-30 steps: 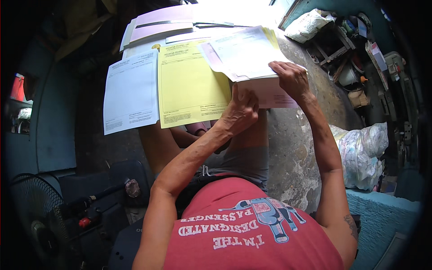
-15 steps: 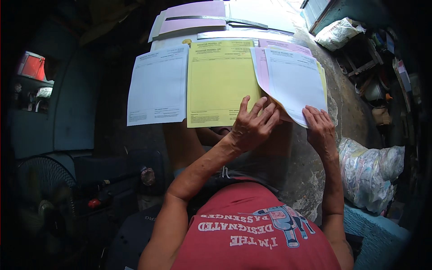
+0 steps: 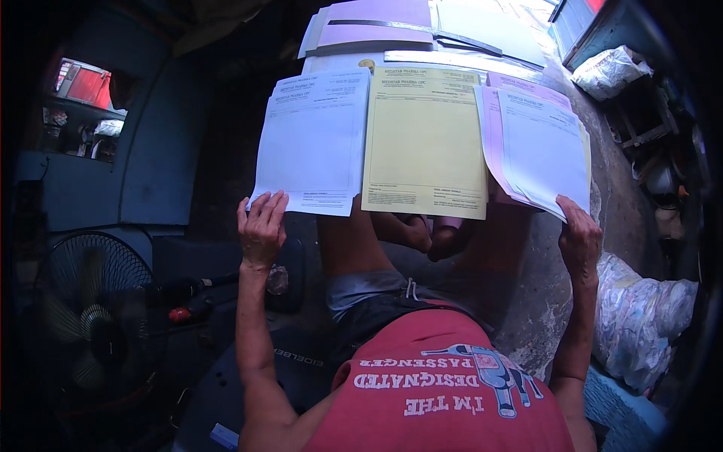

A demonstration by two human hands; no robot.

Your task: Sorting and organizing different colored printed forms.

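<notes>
Three piles of printed forms lie side by side on a table in front of me. At the lower left corner of the white forms (image 3: 311, 147), my left hand (image 3: 263, 226) has its fingertips closed on the edge. The yellow forms (image 3: 424, 143) lie flat in the middle, touched by neither hand. On the right, my right hand (image 3: 580, 233) pinches the lower right corner of a white form (image 3: 544, 143). Pink sheets (image 3: 492, 124) show beneath that form, their left side lifted and curved. Both thumbs are mostly hidden.
Behind the forms, a metal strip (image 3: 414, 32) lies across stacks of pink (image 3: 376, 15) and pale paper. A standing fan (image 3: 94, 316) is at my left. On the right are a white sack (image 3: 611, 73) and a plastic-wrapped bundle (image 3: 640, 320).
My left hand has left the right-hand pile and moved left to the white forms. My right hand keeps its corner. The whole view has shifted, with the table appearing further right.
</notes>
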